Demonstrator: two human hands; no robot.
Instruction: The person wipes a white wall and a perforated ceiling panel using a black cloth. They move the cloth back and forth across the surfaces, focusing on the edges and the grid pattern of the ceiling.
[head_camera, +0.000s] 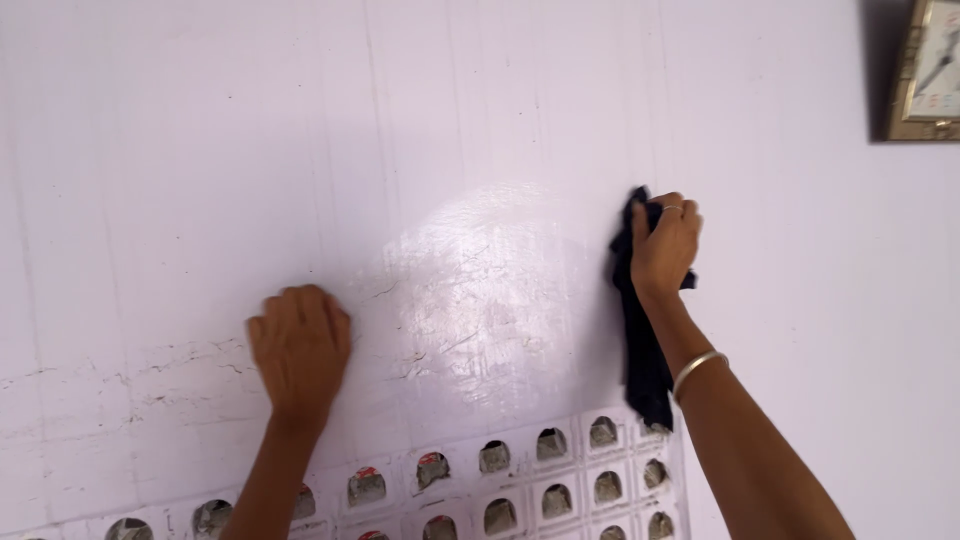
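My right hand (664, 247) presses a dark navy cloth (640, 340) against a glossy white wall (470, 130). The cloth bunches under my fingers and hangs down past my wrist, which wears a silver bangle. A ring sits on one finger of that hand. My left hand (299, 347) rests on the wall lower to the left, fingers curled in, holding nothing. A shiny patch of wall lies between the two hands.
A white vent grille (520, 480) with several arched holes runs along the bottom of the wall. A gold-framed clock (925, 75) hangs at the top right. Cracks and scuffs mark the wall at the left.
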